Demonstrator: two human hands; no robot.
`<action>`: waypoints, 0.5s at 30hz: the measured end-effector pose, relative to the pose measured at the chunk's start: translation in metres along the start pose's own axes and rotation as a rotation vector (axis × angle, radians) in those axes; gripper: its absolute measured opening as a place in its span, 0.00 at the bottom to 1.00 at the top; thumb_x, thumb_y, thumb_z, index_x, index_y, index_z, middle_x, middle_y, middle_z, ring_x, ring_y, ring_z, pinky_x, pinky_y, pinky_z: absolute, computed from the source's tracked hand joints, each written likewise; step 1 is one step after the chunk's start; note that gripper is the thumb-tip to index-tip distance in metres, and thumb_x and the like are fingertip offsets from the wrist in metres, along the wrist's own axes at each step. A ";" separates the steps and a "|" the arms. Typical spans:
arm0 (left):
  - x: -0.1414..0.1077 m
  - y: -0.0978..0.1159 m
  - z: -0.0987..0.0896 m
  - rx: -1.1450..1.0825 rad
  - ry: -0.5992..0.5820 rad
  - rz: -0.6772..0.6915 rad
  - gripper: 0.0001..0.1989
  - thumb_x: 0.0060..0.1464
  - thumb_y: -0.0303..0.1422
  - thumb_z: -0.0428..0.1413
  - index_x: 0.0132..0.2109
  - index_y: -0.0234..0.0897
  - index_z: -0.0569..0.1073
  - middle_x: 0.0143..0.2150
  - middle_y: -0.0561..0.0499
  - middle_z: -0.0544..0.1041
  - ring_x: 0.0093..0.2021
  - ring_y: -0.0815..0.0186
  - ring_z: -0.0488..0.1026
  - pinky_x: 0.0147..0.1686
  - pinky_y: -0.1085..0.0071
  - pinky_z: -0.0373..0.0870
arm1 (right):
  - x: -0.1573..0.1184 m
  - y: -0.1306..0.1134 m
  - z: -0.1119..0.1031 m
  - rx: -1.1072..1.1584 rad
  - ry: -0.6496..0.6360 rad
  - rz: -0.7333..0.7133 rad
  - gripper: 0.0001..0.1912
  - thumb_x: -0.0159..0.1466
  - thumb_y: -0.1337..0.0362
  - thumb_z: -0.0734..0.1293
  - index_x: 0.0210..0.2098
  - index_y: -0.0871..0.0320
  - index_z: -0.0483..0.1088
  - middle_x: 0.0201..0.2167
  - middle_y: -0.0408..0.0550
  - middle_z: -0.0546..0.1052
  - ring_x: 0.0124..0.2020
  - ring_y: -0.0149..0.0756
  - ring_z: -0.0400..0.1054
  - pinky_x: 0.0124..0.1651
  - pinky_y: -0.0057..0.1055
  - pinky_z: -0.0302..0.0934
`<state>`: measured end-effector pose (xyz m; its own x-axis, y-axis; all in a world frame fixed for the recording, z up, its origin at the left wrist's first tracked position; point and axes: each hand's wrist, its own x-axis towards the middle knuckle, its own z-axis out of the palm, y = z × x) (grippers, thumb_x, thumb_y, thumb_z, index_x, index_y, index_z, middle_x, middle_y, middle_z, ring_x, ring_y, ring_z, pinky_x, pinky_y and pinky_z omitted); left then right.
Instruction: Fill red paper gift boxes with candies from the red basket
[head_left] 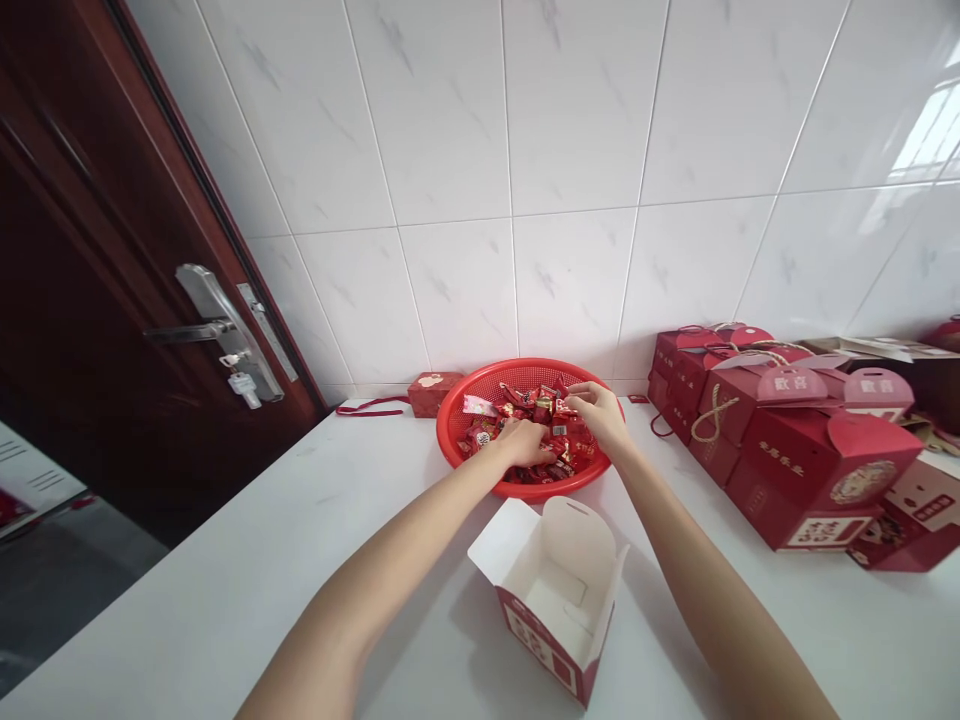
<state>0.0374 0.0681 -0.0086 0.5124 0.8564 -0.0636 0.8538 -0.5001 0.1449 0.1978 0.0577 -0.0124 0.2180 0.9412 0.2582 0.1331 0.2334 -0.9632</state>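
A red plastic basket (453, 428) stands near the tiled wall, filled with red-wrapped candies (525, 400). My left hand (523, 443) reaches into the middle of the basket, its fingers down among the wrappers, so their tips are hidden. Over the basket's right side, my right hand (596, 408) has its thumb and forefinger pinched on a small red wrapped candy (564, 390). Between my forearms, in front of the basket, an open red and white box (559, 590) stands with its flaps up and nothing inside.
Several closed red gift boxes (780, 420) are stacked at the right. A small red box (433, 393) with a red ribbon (373, 408) lies left of the basket. A dark red door (112, 250) with keys in its lock is at the left.
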 end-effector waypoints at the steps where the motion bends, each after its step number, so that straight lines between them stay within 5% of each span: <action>1: 0.000 -0.001 0.001 -0.010 -0.001 0.003 0.13 0.51 0.40 0.63 0.41 0.37 0.78 0.41 0.42 0.82 0.49 0.45 0.78 0.53 0.57 0.69 | 0.000 0.000 0.000 0.001 0.009 0.003 0.12 0.49 0.59 0.68 0.34 0.55 0.72 0.33 0.48 0.80 0.38 0.42 0.74 0.35 0.33 0.66; 5: 0.000 -0.003 -0.002 -0.079 0.088 0.036 0.16 0.46 0.32 0.65 0.45 0.38 0.77 0.44 0.45 0.81 0.47 0.50 0.77 0.48 0.63 0.71 | 0.001 0.001 -0.001 0.011 0.038 0.021 0.13 0.49 0.58 0.68 0.34 0.56 0.72 0.37 0.50 0.79 0.39 0.42 0.74 0.34 0.33 0.66; 10: 0.003 -0.004 -0.010 -0.185 0.365 0.044 0.30 0.54 0.28 0.61 0.63 0.36 0.63 0.53 0.44 0.74 0.52 0.57 0.73 0.53 0.65 0.69 | 0.001 0.001 0.000 0.035 0.037 0.055 0.18 0.48 0.54 0.73 0.36 0.56 0.71 0.36 0.49 0.79 0.38 0.41 0.73 0.36 0.33 0.65; 15: 0.008 -0.007 -0.008 -0.424 0.564 0.135 0.34 0.49 0.29 0.66 0.62 0.36 0.64 0.47 0.48 0.71 0.45 0.62 0.73 0.50 0.66 0.72 | -0.002 -0.001 0.002 0.121 -0.115 0.040 0.19 0.44 0.50 0.77 0.25 0.57 0.73 0.25 0.47 0.77 0.28 0.38 0.70 0.31 0.33 0.63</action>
<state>0.0354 0.0796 -0.0025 0.3868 0.7840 0.4855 0.6182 -0.6111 0.4943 0.1954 0.0556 -0.0124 0.1076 0.9705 0.2156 0.0079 0.2160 -0.9764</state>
